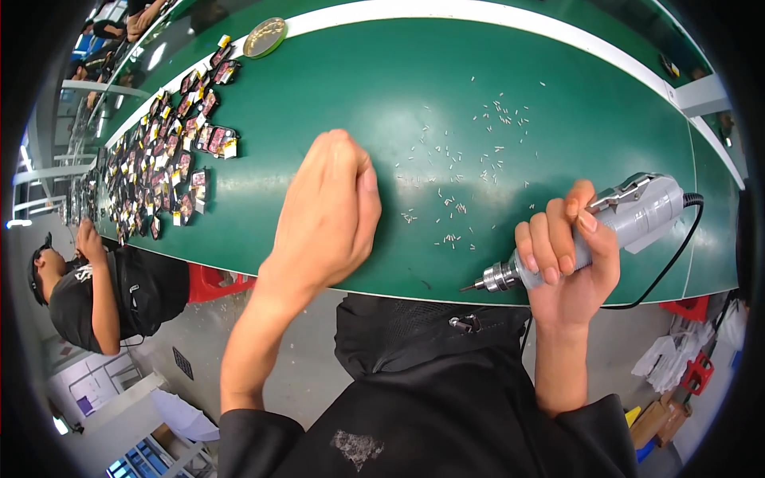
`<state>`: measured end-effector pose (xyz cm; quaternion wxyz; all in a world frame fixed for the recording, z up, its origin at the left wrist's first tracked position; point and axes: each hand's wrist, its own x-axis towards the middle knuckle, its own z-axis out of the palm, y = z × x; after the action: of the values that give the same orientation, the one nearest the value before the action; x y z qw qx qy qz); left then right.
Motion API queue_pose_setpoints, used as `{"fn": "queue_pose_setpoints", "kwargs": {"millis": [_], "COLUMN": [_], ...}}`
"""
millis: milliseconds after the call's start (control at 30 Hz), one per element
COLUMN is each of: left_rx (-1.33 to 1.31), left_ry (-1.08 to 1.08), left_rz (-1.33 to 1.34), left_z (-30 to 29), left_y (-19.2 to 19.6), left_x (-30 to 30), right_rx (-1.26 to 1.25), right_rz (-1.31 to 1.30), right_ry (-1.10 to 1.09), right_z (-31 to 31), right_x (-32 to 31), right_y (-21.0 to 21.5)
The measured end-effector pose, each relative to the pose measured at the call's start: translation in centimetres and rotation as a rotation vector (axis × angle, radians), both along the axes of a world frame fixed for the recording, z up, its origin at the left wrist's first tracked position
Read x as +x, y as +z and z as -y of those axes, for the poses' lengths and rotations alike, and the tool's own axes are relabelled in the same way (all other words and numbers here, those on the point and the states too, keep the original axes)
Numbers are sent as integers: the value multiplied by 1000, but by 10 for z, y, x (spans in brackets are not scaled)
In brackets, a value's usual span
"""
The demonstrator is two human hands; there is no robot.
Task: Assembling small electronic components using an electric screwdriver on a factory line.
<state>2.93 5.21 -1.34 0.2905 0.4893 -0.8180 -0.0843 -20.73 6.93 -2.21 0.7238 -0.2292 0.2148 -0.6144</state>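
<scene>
My right hand (570, 255) is wrapped round a grey electric screwdriver (641, 211), whose silver tip points left along the table's near edge. A metal lever lies along its upper side, and a black cord runs from its back end. My left hand (327, 211) hovers over the green table with its back toward me and the fingers curled in. Whatever it may hold is hidden behind the fingers. Several tiny pale slivers, perhaps screws or pins (454, 207), lie scattered on the table to the right of my left hand.
Many small black assemblies with yellow and white tabs (171, 155) are heaped along the left of the green table (374, 80). A round green-rimmed dish (265, 37) stands at the far edge. Another person (72, 291) sits at the left, by a red stool (211, 284).
</scene>
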Motion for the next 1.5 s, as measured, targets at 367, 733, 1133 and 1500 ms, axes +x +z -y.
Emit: {"fn": "queue_pose_setpoints", "kwargs": {"millis": [367, 733, 1133, 1500], "left_rx": [593, 604, 269, 167], "left_ry": [-30, -119, 35, -142], "left_rz": [-1344, -1511, -787, -397], "left_z": [-71, -79, -65, -9], "left_y": [-14, -20, -4, 22], "left_x": [-43, -43, -39, -56], "right_rx": [-283, -239, -242, -84], "right_rz": [181, 201, 92, 126], "right_ry": [38, 8, -28, -231], "right_z": [16, 8, 16, 28], "right_x": [31, 39, 38, 1], "right_y": [42, 44, 48, 29]}}
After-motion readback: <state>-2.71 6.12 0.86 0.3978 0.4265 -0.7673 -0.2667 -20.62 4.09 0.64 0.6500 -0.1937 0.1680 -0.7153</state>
